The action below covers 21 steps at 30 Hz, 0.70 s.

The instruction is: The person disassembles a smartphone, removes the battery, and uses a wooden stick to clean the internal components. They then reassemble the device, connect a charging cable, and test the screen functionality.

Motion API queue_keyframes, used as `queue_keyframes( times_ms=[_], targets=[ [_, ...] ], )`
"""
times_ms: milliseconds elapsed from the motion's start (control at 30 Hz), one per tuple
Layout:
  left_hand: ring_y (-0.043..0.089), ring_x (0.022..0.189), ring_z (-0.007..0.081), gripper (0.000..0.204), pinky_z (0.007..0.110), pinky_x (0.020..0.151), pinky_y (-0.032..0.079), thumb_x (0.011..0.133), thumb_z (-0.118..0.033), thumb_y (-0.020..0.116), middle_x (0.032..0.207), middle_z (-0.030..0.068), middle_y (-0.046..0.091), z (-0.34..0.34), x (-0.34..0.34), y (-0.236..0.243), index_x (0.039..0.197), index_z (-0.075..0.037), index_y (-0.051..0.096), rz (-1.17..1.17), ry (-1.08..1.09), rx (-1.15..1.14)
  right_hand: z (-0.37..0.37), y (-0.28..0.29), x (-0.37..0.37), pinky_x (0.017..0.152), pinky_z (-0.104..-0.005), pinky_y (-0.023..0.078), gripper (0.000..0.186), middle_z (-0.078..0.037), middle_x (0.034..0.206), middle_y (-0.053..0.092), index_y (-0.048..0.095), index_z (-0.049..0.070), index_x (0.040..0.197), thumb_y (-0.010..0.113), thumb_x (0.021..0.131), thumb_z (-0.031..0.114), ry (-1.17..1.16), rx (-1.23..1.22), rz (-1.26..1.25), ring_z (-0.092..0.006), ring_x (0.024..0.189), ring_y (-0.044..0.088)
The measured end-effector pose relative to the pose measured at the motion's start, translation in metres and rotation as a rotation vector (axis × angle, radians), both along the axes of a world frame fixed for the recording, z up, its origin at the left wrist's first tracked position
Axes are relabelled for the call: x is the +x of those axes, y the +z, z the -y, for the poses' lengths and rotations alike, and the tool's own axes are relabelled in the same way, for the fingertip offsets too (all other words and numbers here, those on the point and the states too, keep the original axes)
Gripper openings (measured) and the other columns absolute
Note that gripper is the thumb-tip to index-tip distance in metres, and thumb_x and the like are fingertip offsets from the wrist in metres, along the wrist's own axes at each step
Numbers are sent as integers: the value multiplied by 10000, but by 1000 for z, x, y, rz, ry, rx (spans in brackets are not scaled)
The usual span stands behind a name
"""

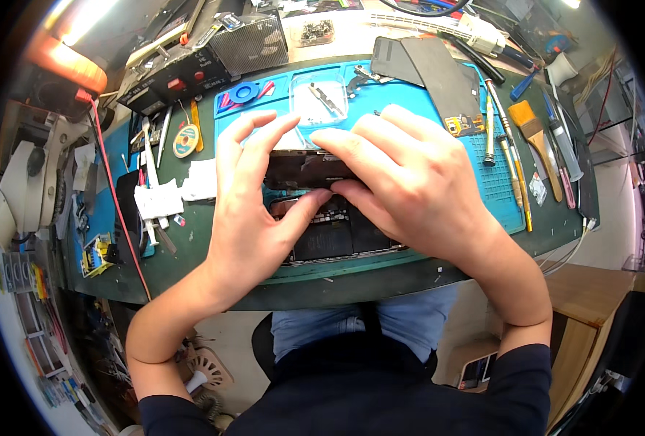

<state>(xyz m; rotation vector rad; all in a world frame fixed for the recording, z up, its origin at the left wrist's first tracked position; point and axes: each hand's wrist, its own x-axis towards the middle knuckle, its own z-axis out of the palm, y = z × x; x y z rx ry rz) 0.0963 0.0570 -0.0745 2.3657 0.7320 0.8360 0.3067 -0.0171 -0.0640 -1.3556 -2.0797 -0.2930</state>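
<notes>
My left hand (257, 203) and my right hand (402, 182) grip a dark phone panel (301, 167) from both sides, raised above an opened phone body (321, 236) with internal parts showing. My thumbs meet at the panel's lower edge, and my fingers curl over its top and sides. Both rest over a blue silicone mat (504, 203), where a clear plastic container (319, 94) with small parts sits beyond my fingers. Two more dark screen panels (431, 76) lie at the mat's upper right. My right fingers hide part of the panel and phone body.
A black metal device (184, 80) stands at the back left. A spool (186, 142), white tissues (161, 200) and a red cable (122, 225) lie left. Screwdrivers, a brush (533, 131) and tweezers lie right, on the green desk mat (177, 261). A wooden cabinet (577, 305) stands lower right.
</notes>
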Motion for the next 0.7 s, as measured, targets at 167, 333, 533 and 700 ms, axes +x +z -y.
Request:
queue_keyframes(
  times_ms=[167,333,533,700],
  targets=[
    [470,1342,333,853,409,1059,471,681,-84,946,1453,178,429,5,6,-2,1430,-90,538,-1,52,-2,0,5,0,705,-393,522,532,-52,930,662,693,98,1225,843,717,148,12,-32,-27,-269,808,625],
    [453,1343,345,878,428,1068,465,638,-84,969,1452,183,422,0,4,-8,1403,-93,538,14,23,43,1,4,-1,697,-392,516,569,-52,923,659,692,109,1258,845,712,144,8,-54,-24,-270,815,623],
    [452,1341,341,876,425,1050,479,633,-59,967,1444,185,417,-3,2,-12,1393,-95,533,24,-1,29,0,5,-1,704,-391,505,602,-45,912,644,684,113,1294,842,714,150,1,-89,-11,-268,817,607],
    [453,1336,344,851,424,1042,486,631,-50,965,1426,189,421,-6,3,-16,1360,-91,529,51,-27,8,2,9,0,728,-393,507,580,-54,952,655,691,104,1287,845,731,166,-10,-72,9,-274,832,608]
  ],
)
